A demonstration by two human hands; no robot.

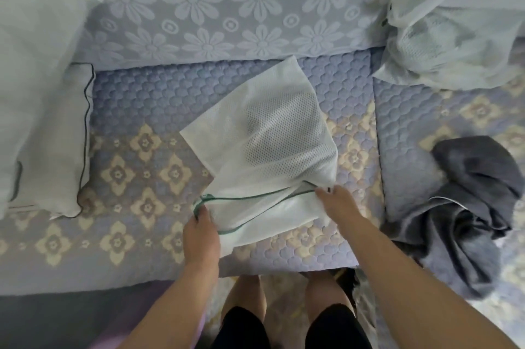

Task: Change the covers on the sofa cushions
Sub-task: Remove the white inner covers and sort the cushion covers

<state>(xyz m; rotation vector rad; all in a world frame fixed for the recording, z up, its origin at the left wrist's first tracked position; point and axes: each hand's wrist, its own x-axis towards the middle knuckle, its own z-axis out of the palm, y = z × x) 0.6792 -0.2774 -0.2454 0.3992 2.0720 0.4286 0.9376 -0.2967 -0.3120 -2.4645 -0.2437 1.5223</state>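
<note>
White mesh cover spread flat on the middle of the sofa seat, open mouth at the near edge, green piping running round that opening. Left hand pinching the near-left corner of the mouth at the piping, thumb on top; right hand gripping the right end of the same hem, fingers curled into the fabric. Likely very light, limp and floppy, with no stiffness to hold a shape; open weave probably snags on nails and stretches if tugged hard. Best hold seemingly on the piped hem, the firmest line in the cloth, one hand at each end to keep the mouth wide. Smooth surface perhaps a little slippery, so a pinch rather than a flat press. Far right, another pale cover bunched against the sofa back; near right, a crumpled grey cloth; far left, a pale cushion with dark piping, propped on the seat.
</note>
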